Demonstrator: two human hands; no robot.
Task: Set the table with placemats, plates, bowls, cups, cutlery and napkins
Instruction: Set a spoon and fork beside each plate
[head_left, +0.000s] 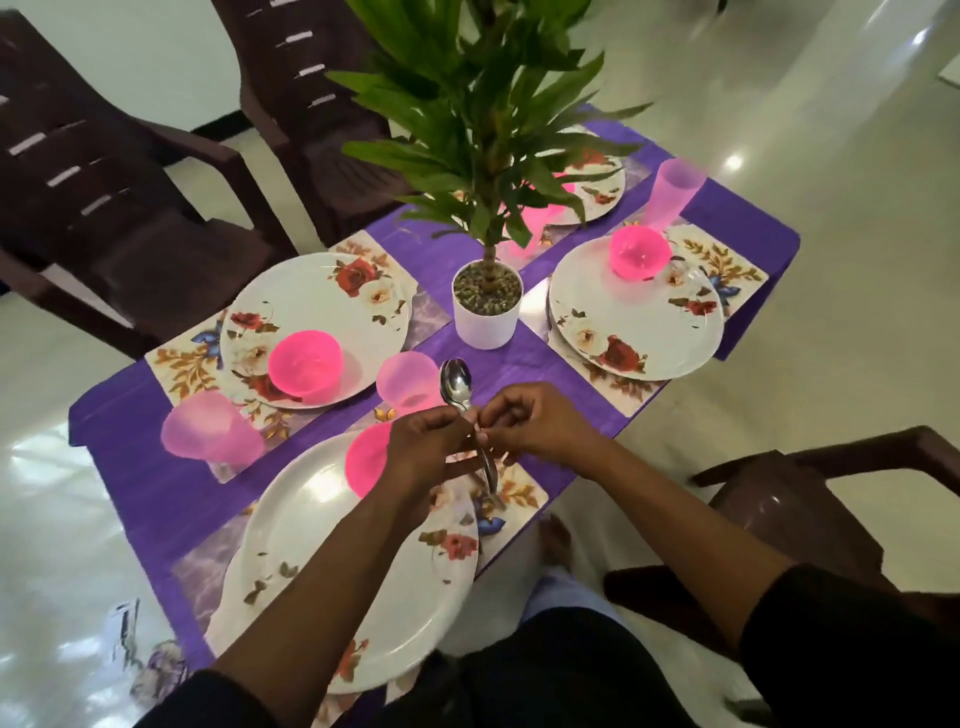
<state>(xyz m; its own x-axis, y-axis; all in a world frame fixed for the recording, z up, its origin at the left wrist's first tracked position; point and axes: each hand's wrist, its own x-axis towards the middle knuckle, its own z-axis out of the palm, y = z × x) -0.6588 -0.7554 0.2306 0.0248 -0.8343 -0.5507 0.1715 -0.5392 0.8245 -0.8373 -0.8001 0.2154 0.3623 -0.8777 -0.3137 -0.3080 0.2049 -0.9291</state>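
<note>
I take this for a home dining room — a small purple table (171, 488) laid with floral placemats (179, 364), flowered plates (311, 301) and pink plastic bowls (305, 366), a potted plant (485, 306) at its centre. Brown plastic armchairs (104, 197) stand round it on a glossy pale tiled floor (831, 338).

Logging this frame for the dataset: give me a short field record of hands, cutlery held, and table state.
left hand: grips cutlery bundle
right hand: pinches the same bundle
cutlery: spoon bowl up, fork tines down
plates: four visible, each on a placemat
nearest plate: with pink bowl
centre: potted plant
table: purple
cutlery laid: none seen
</note>
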